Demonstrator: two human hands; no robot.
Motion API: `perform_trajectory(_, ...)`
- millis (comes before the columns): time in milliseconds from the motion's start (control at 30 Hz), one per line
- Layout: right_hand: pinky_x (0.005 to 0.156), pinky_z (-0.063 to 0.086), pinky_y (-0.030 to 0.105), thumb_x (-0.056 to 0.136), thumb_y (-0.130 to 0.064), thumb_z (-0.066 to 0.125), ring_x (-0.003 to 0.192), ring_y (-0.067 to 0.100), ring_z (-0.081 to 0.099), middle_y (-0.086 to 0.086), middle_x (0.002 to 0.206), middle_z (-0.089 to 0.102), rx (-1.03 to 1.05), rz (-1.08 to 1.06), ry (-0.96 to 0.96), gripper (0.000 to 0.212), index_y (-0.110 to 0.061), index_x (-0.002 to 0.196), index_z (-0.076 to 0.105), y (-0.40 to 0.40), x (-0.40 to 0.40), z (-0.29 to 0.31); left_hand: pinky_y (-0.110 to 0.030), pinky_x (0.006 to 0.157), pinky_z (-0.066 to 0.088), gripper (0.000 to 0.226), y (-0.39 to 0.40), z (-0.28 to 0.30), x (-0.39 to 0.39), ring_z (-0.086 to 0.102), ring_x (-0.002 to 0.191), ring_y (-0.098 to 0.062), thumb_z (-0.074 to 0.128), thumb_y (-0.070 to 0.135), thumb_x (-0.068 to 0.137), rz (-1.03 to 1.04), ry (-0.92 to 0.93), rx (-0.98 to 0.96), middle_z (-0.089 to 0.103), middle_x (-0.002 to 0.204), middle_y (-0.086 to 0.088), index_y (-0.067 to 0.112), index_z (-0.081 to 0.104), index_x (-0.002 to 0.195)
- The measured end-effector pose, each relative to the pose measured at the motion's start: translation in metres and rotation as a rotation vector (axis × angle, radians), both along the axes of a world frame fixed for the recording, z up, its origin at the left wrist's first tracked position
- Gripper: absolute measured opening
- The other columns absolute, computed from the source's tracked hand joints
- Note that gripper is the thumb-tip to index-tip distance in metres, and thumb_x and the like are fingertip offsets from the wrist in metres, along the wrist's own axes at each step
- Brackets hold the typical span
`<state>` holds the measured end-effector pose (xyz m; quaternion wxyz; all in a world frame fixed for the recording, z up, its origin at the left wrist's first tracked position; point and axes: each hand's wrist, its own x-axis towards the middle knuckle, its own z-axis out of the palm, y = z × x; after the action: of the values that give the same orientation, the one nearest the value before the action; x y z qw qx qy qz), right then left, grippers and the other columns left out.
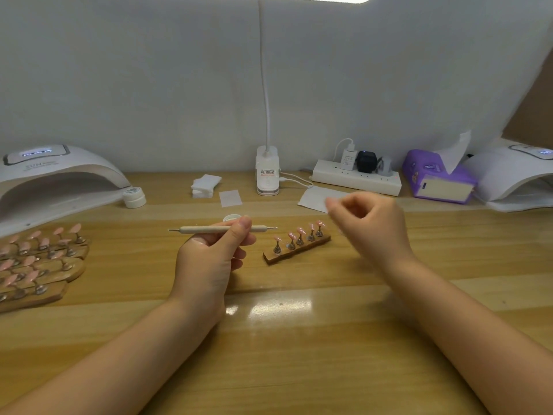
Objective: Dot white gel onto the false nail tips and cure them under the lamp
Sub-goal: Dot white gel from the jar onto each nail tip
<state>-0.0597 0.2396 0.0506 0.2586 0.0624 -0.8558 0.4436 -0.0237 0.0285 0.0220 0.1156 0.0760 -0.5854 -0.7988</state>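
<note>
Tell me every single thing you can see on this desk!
Beige double-ended dotting tool: one, held level, centre.
Brown wooden strip of pink nail tips: one, five tips, centre.
Wooden strips of pink tips: several, stacked, left.
White dome curing lamps: two, left and right.
White round gel jars: two stacked, beside left lamp.
White jar lid: one, behind tool.
White clip desk lamp: one, back.
White cotton pads: small pile, back.
White power strip: one, back.
Purple tissue pack: one, right.
White paper sheets: two.
Hands: left hand grips tool; right hand blurred, loosely curled.
</note>
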Motion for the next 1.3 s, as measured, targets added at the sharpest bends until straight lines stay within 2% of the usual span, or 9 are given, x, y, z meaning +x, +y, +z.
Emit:
perform_trajectory(33, 0.068, 0.051, 0.03, 0.08, -0.041, 0.066, 0.075, 0.001, 0.059, -0.012, 0.082, 0.066, -0.014, -0.05, 0.008, 0.019, -0.026, 0.091, 0.067, 0.009, -0.005, 0.002, -0.02, 0.052, 0.046, 0.035, 0.0, 0.0, 0.0, 0.057, 0.056, -0.004, 0.077, 0.044, 0.059, -0.002, -0.002, 0.001, 0.072, 0.072, 0.0, 0.018, 0.075, 0.082)
perform_trajectory(133, 0.1, 0.043, 0.042, 0.077, -0.036, 0.071, 0.121, 0.018, 0.043, -0.002, 0.13, 0.048, 0.127, -0.162, -0.198, 0.064, -0.025, 0.134, 0.044, 0.033, -0.02, -0.006, -0.021, 0.053, 0.046, 0.031, 0.0, 0.0, 0.0, 0.058, 0.057, -0.005, 0.077, 0.043, 0.061, -0.002, -0.007, 0.004, 0.072, 0.073, -0.001, 0.019, 0.076, 0.081)
perform_trajectory(267, 0.11, 0.031, 0.043, 0.073, -0.037, 0.073, 0.134, 0.028, 0.031, 0.004, 0.146, 0.037, 0.26, -0.123, -0.469, 0.089, -0.022, 0.147, 0.025, 0.036, -0.029, -0.024, -0.022, 0.054, 0.046, 0.034, -0.001, -0.001, 0.0, 0.058, 0.057, -0.005, 0.077, 0.043, 0.062, 0.002, -0.003, -0.003, 0.072, 0.073, -0.001, 0.018, 0.075, 0.085)
perform_trajectory(500, 0.103, 0.041, 0.045, 0.075, -0.039, 0.076, 0.12, 0.023, 0.047, -0.009, 0.107, 0.053, 0.216, -0.091, -0.397, 0.085, -0.021, 0.144, 0.03, 0.039, -0.034, -0.033, -0.023, 0.056, 0.046, 0.025, -0.001, -0.002, 0.0, 0.058, 0.058, -0.004, 0.076, 0.045, 0.062, -0.009, 0.011, -0.027, 0.072, 0.075, 0.0, 0.027, 0.078, 0.08)
perform_trajectory(667, 0.098, 0.044, 0.045, 0.08, -0.037, 0.074, 0.114, 0.021, 0.053, -0.005, 0.113, 0.062, 0.164, -0.134, -0.26, 0.066, -0.021, 0.135, 0.042, 0.039, -0.032, -0.035, -0.024, 0.058, 0.045, 0.022, 0.001, 0.001, 0.003, 0.059, 0.058, -0.003, 0.075, 0.041, 0.069, 0.01, 0.01, -0.06, 0.072, 0.074, 0.0, 0.022, 0.076, 0.08)
perform_trajectory(867, 0.077, 0.043, 0.012, 0.074, -0.019, 0.08, 0.09, 0.001, 0.055, -0.012, 0.102, 0.055, 0.06, -0.011, 0.058, 0.061, -0.021, 0.125, 0.047, 0.008, -0.015, -0.015, -0.016, 0.065, 0.051, 0.006, 0.001, 0.026, 0.014, 0.066, 0.075, -0.007, 0.068, 0.034, 0.083, 0.039, 0.265, -0.337, 0.071, 0.078, 0.003, 0.03, 0.071, 0.081)
perform_trajectory(967, 0.078, 0.044, 0.006, 0.071, -0.018, 0.081, 0.091, -0.003, 0.055, -0.015, 0.097, 0.056, 0.121, 0.148, 0.109, 0.064, -0.023, 0.123, 0.045, -0.013, 0.001, -0.008, -0.02, 0.064, 0.052, 0.006, 0.004, 0.041, 0.023, 0.063, 0.073, -0.017, 0.066, 0.033, 0.083, 0.034, 0.386, -0.401, 0.068, 0.076, 0.001, 0.028, 0.069, 0.08)
perform_trajectory(1133, 0.083, 0.047, 0.016, 0.07, -0.016, 0.081, 0.092, 0.001, 0.056, -0.01, 0.101, 0.059, 0.185, 0.298, 0.141, 0.065, -0.021, 0.125, 0.045, -0.034, 0.023, -0.006, -0.012, 0.049, 0.039, 0.01, 0.006, 0.053, 0.025, 0.051, 0.054, -0.003, 0.062, 0.026, 0.091, 0.07, 0.463, -0.629, 0.061, 0.061, 0.016, 0.023, 0.061, 0.081)
perform_trajectory(1300, 0.082, 0.05, 0.022, 0.071, -0.018, 0.081, 0.092, 0.004, 0.058, -0.008, 0.101, 0.062, 0.179, 0.342, 0.144, 0.062, -0.018, 0.123, 0.047, -0.04, 0.032, -0.003, -0.011, 0.049, 0.038, 0.012, 0.004, 0.056, 0.023, 0.049, 0.053, -0.002, 0.059, 0.029, 0.092, 0.077, 0.439, -0.759, 0.058, 0.059, 0.011, 0.026, 0.058, 0.08)
